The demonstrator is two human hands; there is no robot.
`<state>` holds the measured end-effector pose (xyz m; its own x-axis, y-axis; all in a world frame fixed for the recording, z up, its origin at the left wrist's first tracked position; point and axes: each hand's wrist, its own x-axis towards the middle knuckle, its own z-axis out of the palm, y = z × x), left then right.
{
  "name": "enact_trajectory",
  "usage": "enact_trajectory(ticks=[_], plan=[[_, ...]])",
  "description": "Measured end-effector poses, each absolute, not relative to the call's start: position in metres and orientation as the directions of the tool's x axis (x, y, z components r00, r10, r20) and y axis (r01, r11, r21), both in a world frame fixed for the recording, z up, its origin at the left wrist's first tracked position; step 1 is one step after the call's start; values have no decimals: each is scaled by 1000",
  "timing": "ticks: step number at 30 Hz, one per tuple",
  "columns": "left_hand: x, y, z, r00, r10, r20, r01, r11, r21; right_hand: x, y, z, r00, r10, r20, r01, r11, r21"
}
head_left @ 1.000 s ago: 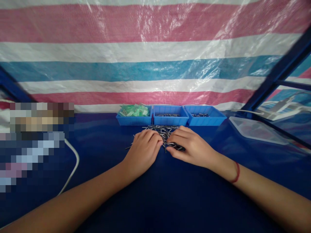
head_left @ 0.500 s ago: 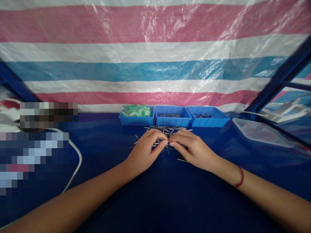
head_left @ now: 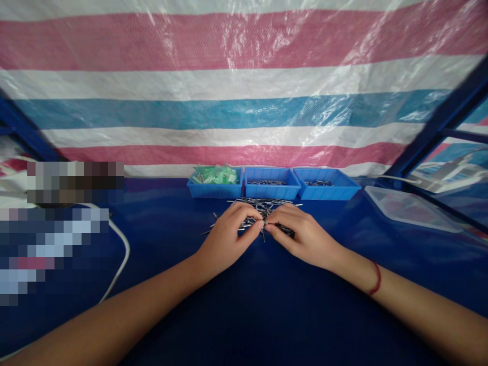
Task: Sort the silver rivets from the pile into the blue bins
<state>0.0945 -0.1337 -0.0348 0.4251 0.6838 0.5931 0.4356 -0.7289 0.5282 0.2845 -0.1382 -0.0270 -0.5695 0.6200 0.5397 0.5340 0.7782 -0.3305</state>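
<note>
My left hand [head_left: 231, 234] and my right hand [head_left: 305, 234] meet fingertip to fingertip over the middle of the table. Both are closed in a pinch on a small grey metal piece [head_left: 266, 222], mostly covered by the fingers, so its exact kind is unclear. Under and behind the fingers lies a loose pile of thin metal rods [head_left: 263, 202], silvery and dark, pointing in many directions. One rod [head_left: 263, 235] sticks out toward me just below the fingertips. Dark pieces show in the gap under my right fingers.
Behind the pile stand three blue bins: the left bin [head_left: 213, 191] holds green-tinted plastic bags [head_left: 221, 175], the middle bin [head_left: 271, 191] and right bin [head_left: 328, 192] hold thin metal rods. A clear plastic lid [head_left: 412, 208] lies right. A white cable [head_left: 124, 244] curves at left.
The thin yellow-tipped piece that showed below my right hand is no longer visible. Both hands keep their pinch at nearly the same spot. The view has shifted very slightly.
</note>
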Motion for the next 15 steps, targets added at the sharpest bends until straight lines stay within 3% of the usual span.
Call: enact_trajectory(ticks=[7,15], plan=[[94,-133,-35,413,692,593,448,-721,529,286,-138,-27,-537,637,553,548,762,-346],[94,-133,-36,413,699,584,456,-713,532,287,-139,-27,-407,598,690,554,762,-334]])
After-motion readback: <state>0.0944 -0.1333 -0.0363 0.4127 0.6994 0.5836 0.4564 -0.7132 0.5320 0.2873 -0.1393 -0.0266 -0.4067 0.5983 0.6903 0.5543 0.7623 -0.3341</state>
